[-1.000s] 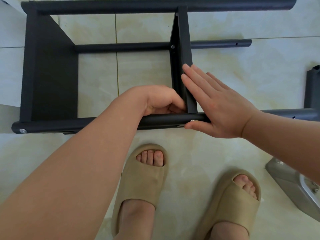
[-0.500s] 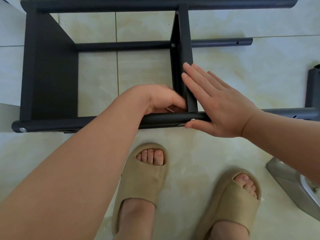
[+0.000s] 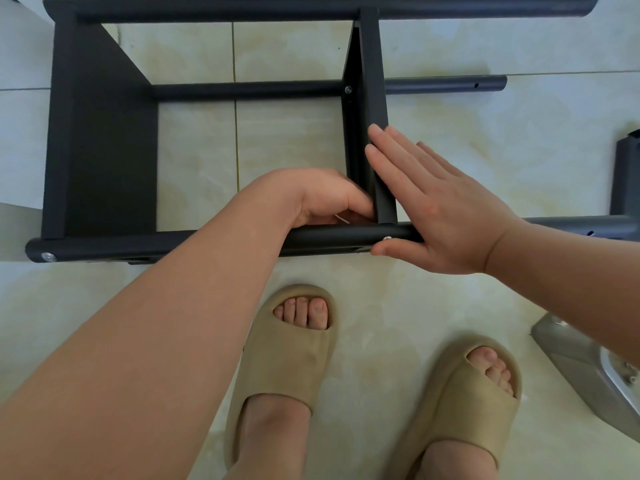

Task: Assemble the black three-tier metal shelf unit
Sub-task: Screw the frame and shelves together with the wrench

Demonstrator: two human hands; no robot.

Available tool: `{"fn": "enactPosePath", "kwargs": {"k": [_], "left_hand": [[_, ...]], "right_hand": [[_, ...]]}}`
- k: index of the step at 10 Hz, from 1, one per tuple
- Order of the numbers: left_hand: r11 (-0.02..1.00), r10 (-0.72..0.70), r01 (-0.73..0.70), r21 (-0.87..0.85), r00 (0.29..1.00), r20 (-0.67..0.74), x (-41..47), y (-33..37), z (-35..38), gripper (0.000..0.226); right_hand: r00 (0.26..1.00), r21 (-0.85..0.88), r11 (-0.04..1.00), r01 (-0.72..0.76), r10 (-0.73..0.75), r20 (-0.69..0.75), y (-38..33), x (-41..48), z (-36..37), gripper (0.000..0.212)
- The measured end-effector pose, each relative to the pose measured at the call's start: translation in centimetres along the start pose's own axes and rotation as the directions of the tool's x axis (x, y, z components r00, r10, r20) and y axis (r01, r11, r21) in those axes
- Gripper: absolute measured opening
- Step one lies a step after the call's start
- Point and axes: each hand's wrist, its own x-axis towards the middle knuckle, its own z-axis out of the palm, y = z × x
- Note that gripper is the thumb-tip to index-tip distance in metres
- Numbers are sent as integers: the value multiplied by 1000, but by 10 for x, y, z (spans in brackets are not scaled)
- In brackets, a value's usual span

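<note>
The shelf frame lies sideways on the tiles; above its near pole the left hand pinches a thin silvery tool (barely visible) while the right hand presses straight, closed-up fingers against the middle shelf.

Counted in view: three black poles and three black panels, the third cut off at the right edge. Three silver screws are seen. Two hands and two beige slippers are recorded. One grey metal item is listed, lower right.
</note>
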Motion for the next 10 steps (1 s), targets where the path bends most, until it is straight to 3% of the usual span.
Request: {"fn": "enactPosePath", "kwargs": {"k": [2,5,8,9,10], "left_hand": [[999,12,-10,-40,999,46,0,-2,-3,28],[999,12,-12,46,1000,18,0,-1,-1,11],[999,-30,32,-31,996,82,1,-2,-3,18],[999,-16,15,30,999,32,1,-1,-1,14],[1000,1,-1,13,1000,30,1,-2,-1,24]], "right_hand": [[1000,-2,1000,0,0,-2,0,0,0,100],[1000,-5,1000,-1,1,-4,0,0,0,101],[1000,-8,1000,-2,2,-4,0,0,1,100],[1000,-10,1000,-2,2,-8,0,0,1,101],[1000,-12,1000,-4,4,-7,0,0,0,101]]}}
